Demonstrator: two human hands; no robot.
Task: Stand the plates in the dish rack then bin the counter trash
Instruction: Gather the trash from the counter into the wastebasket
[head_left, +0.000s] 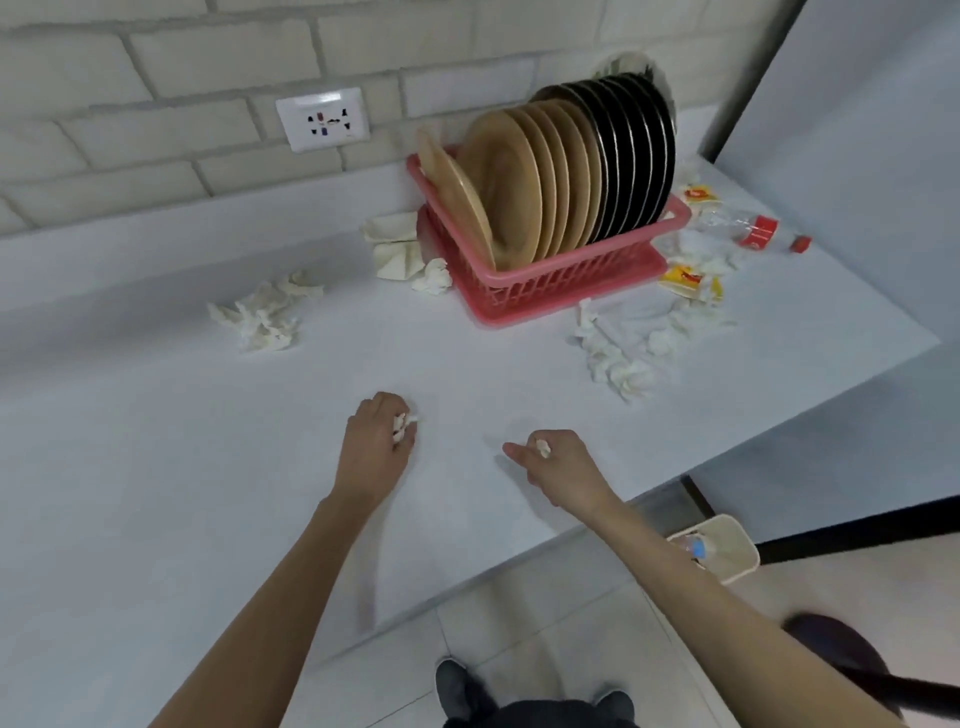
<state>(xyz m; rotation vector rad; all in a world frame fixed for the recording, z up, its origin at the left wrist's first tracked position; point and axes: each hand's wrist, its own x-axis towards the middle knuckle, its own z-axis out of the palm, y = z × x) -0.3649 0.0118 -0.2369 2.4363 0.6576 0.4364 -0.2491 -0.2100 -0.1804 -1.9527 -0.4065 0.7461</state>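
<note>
Peeking between curled fingers (390, 404) of left hand (375, 441), a tissue wad (403, 423); right hand (563, 465) likewise grasping a scrap (543, 447).

Soft, even indoor light, moderately bright, leaves only faint shadows under the forearms on the white counter (156, 467). Crumpled paper (618, 364) nearly washes into that white. The whole view is slightly blurry, and wide-angle bending curves the brick wall (182, 57) near the edges.

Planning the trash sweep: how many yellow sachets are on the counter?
2. One yellow sachet lies by the pink dish rack's far right corner, the other off its near right corner among tissues. More may hide under tissues.
</note>
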